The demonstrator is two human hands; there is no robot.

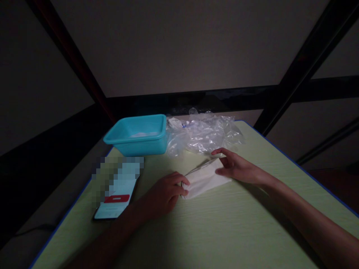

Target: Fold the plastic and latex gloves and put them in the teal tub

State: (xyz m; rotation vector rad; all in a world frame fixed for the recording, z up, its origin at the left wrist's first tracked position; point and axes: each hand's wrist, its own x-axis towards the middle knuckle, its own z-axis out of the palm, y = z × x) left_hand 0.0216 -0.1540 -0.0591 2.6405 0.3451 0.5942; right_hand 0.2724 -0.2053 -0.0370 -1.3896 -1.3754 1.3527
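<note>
One folded white paper (206, 182) tilts over a pale table (207, 235), the left hand (167, 190) pinching its left end, seemingly to anchor it. The right hand (235, 166), half open with index finger raised, lays a thumb on the other end, its grip hard to tell. A turquoise basin (146, 146) and crumpled clear plastic (206, 135) sit behind, apparently out of the way; a lit smartphone (122, 188) lies at left, probably for easy viewing
</note>
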